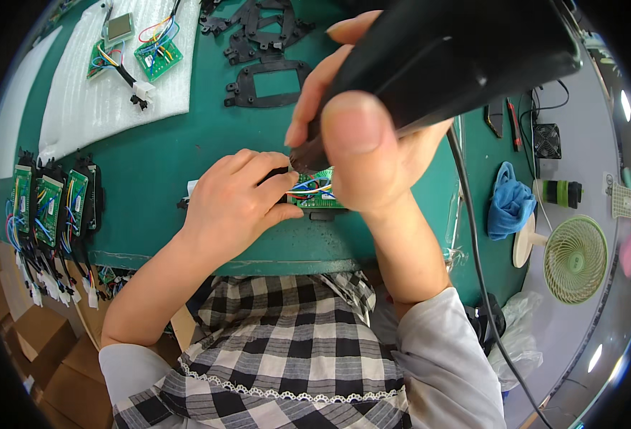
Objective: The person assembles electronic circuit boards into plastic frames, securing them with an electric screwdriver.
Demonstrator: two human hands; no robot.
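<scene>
- So the green circuit board sits just right of the left fingertips, partly hidden under the right hand. Looks light and stiff but fragile; I'd hold it by the edges, off those thin, bendy wires.
- Black tool is bulky, probably heaviest up top, maybe slick; grip its narrower lower part.
- Left hand: palm down, fingers bent, index and thumb apart around the board's left end. Can't tell if they're pinching.
- Right hand: raised, thumb and fingers wrapped round the tool, its narrow end by the left index fingertip.
</scene>
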